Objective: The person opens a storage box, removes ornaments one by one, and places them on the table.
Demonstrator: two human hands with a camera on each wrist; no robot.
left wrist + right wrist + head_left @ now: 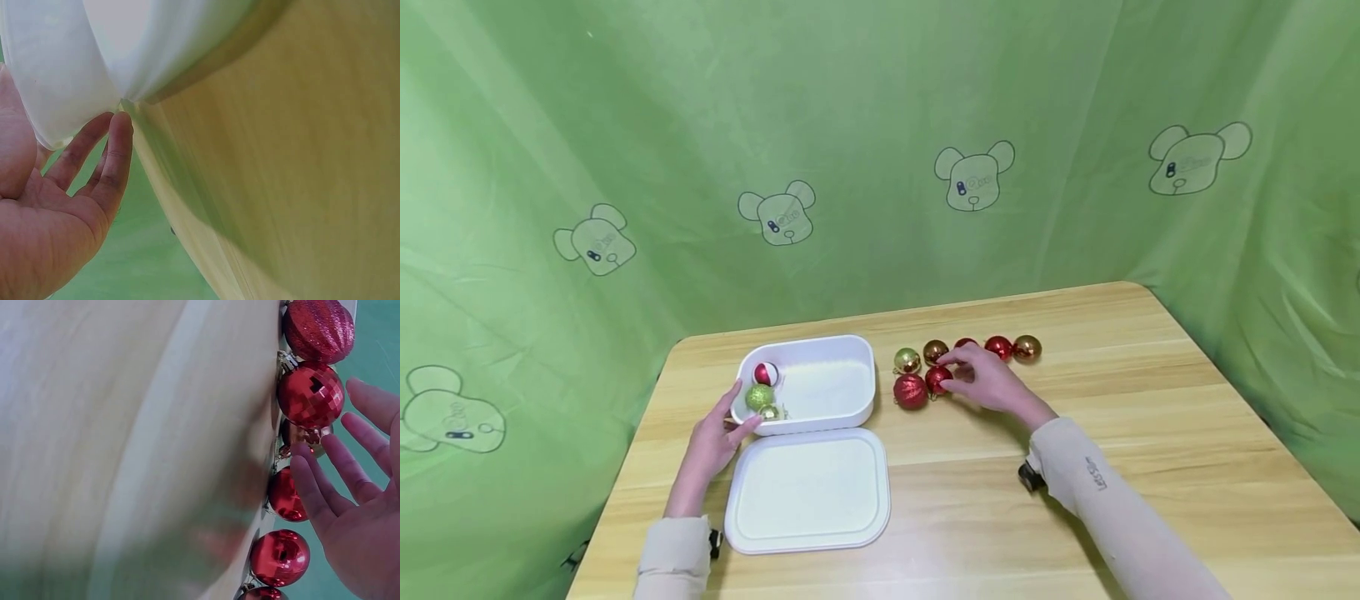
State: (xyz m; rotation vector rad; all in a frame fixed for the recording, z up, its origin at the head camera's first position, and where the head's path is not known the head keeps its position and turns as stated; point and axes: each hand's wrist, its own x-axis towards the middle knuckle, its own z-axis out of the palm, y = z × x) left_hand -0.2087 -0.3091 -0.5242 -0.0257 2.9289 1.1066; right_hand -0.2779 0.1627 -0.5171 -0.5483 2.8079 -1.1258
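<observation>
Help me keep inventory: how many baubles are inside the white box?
3, along the left end of the white box: red-and-white bauble farthest, green glittery bauble middle, gold bauble nearest. Its near side may hide more.

Dark lettering [1095,473] on right sleeve [1123,518]: "LetsSlim". Bear prints' [973,182] lettering on curtain [865,92] illegible.

Right fingers [351,465] spread, arm [1112,504] outstretched (left fingers [119,153] also parted).

Green curtain [865,92] hangs in loose folds, outlined bear faces [973,181] dot it, wood-grain table [1165,442] has rounded far corners.
</observation>
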